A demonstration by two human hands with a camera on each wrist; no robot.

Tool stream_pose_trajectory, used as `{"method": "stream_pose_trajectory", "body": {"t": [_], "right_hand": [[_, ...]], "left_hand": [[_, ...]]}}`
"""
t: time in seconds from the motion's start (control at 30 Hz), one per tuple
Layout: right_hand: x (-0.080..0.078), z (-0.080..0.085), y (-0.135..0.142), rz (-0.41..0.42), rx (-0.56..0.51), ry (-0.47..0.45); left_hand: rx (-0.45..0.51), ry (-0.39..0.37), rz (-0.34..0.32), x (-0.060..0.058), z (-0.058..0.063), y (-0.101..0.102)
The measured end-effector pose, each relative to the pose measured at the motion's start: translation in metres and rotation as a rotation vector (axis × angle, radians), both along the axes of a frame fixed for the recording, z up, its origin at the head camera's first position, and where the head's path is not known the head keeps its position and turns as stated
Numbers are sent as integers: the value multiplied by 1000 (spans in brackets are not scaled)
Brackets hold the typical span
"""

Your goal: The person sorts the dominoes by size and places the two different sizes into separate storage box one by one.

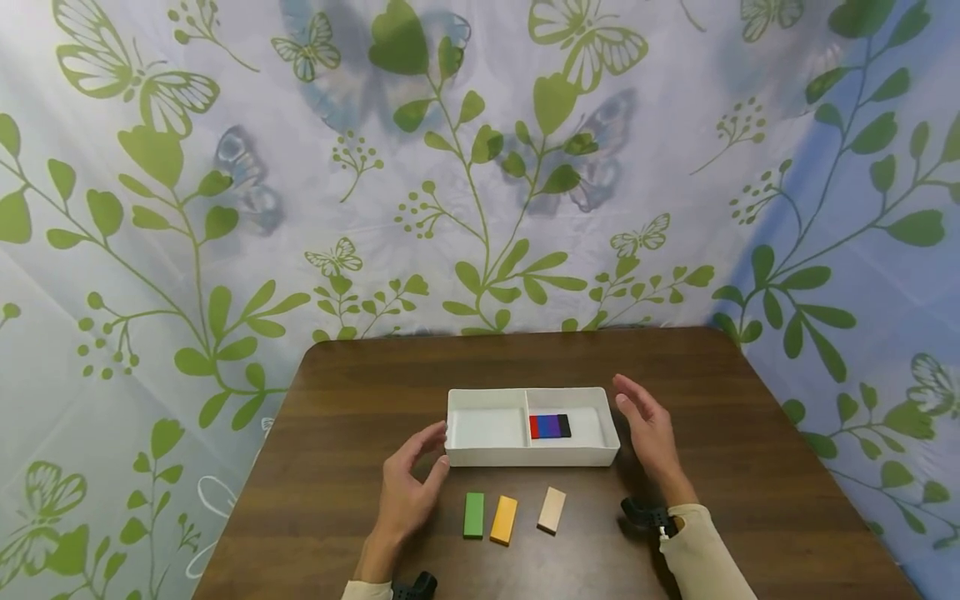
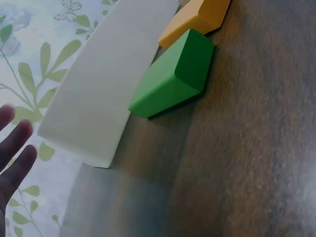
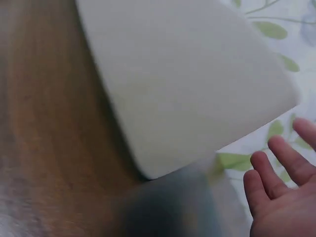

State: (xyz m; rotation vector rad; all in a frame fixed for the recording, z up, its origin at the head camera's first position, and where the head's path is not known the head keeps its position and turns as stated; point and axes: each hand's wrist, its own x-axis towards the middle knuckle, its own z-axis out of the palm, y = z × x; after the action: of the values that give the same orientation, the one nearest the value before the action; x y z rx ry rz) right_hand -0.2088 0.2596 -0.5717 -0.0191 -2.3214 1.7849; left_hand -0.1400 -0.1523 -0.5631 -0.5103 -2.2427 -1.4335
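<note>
A white two-compartment tray [image 1: 491, 457] lies lengthwise across the table between my hands. Its right compartment holds red, blue, purple and black blocks [image 1: 550, 426], side by side against the divider; nothing lies in the left one. My left hand [image 1: 405, 487] is at the tray's left end, fingers loosely bent; whether they touch it I cannot tell. Beyond the right end, apart from the tray, my right hand [image 1: 652, 433] has relaxed, spread fingers and holds nothing. In front of the tray lie a green block [image 1: 473, 514], a yellow-orange block [image 1: 503, 520] and a plain wood block [image 1: 551, 510].
The brown wooden table [image 1: 390, 367] reaches back to a hanging cloth [image 1: 420, 250] printed with leaves and butterflies. A dark band [image 1: 645, 515] is on the right wrist, and another [image 1: 416, 587] shows by the left.
</note>
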Motion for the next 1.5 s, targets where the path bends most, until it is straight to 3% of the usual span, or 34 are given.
{"method": "stream_pose_trajectory", "body": {"t": [0.2, 0.33, 0.53, 0.7, 0.87, 1.03, 1.5], "right_hand": [[-4, -16, 2, 85, -93, -54], [-6, -25, 2, 131, -143, -76], [-7, -32, -1, 135, -77, -99], [-6, -32, -2, 137, -47, -105], [-7, -32, -2, 121, -15, -114], [-9, -32, -3, 106, 13, -100], [-8, -36, -4, 122, 37, -109]], "left_hand": [[-122, 19, -127, 6, 6, 6], [-123, -33, -189, 12, 3, 6], [-99, -146, -231, 20, -4, 2], [-111, -283, -247, 27, -9, -2], [-222, -363, -271, 30, -14, -5], [-270, -385, -299, 30, -17, -6], [-321, -404, -281, 35, -25, -5]]}}
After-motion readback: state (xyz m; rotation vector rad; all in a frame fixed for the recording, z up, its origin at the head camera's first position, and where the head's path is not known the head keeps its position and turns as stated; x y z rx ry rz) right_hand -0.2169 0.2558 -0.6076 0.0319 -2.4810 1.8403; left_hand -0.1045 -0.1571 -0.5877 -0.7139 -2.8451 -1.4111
